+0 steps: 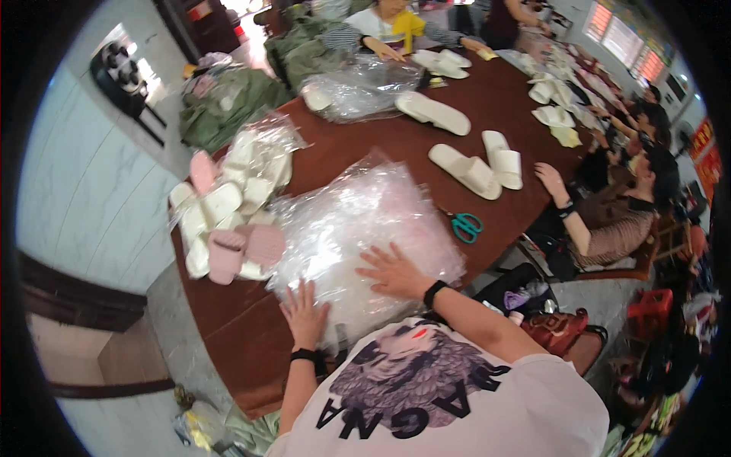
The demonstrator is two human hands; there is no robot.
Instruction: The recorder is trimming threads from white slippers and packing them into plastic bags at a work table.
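Light: my feed shows bright daylight from the upper left and window (624,38) at upper right | Glare: white sheen on the clear plastic bags (358,228) | Shadows: soft | Blur: slight smear on distant figures | Edges: heavy fisheye bend, black vignette.

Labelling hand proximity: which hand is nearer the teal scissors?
Right. The right hand lies on the clear plastic bags, just left of the scissors; the left hand is farther back-left.
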